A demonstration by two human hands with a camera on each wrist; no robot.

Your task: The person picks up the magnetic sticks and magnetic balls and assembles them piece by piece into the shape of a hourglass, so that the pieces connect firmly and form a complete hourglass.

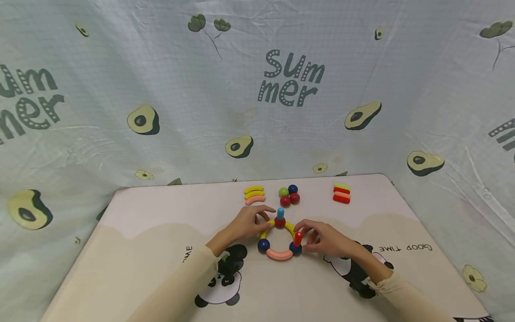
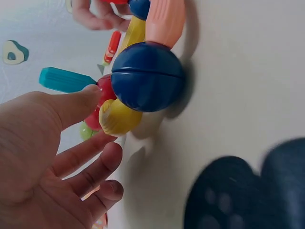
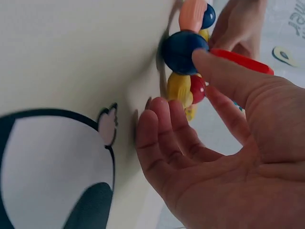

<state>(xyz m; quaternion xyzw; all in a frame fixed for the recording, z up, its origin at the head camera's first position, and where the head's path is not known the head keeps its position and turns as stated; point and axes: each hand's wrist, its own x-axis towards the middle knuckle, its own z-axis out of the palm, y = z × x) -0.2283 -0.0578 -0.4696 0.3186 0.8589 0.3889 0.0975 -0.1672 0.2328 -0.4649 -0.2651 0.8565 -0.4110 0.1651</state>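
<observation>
A ring of toy pieces lies on the table: a red ball [image 1: 280,222] with a light-blue rod [image 1: 280,213] upright on it, two yellow curved pieces [image 1: 289,227], a blue ball [image 1: 263,245] at left, another blue ball [image 1: 295,248] carrying a red rod [image 1: 298,239], and a pink curved piece [image 1: 279,255] in front. My left hand [image 1: 250,221] is at the ring's left yellow piece [image 2: 119,117], fingers loosely bent and spread. On the other side my right hand [image 1: 325,239] has its thumb at the right blue ball [image 3: 183,52], its other fingers relaxed.
Behind the ring lie two yellow curved pieces [image 1: 254,194] with a pink one [image 1: 255,200], a cluster of green, blue and red balls [image 1: 285,201], and several short coloured rods [image 1: 341,197]. A patterned cloth [image 1: 289,147] hangs at the table's back edge.
</observation>
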